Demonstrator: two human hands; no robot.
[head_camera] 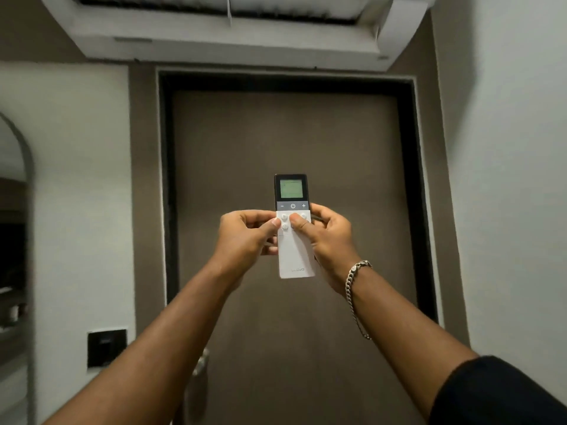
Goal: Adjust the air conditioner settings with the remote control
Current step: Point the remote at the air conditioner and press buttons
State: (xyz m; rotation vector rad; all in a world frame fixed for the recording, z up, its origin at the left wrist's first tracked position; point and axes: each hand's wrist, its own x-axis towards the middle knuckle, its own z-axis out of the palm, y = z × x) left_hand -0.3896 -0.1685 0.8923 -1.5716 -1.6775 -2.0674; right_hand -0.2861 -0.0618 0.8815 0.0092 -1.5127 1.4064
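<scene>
A slim white remote control (295, 256) with a dark top and a lit greenish screen is held upright in front of me, at the middle of the view. My left hand (245, 234) grips its left edge, thumb resting beside the round white buttons. My right hand (329, 240) wraps the right edge, its thumb lying on the buttons below the grey minus, power and plus strip. The white air conditioner (233, 41) is mounted overhead above the door, its vent at the top edge of the view.
A closed brown door (291, 133) in a dark frame stands straight ahead, with a metal handle (201, 361) at lower left. A black wall switch plate (106, 348) sits left of it. An arched mirror (29, 167) edges the far left. A white wall runs along the right.
</scene>
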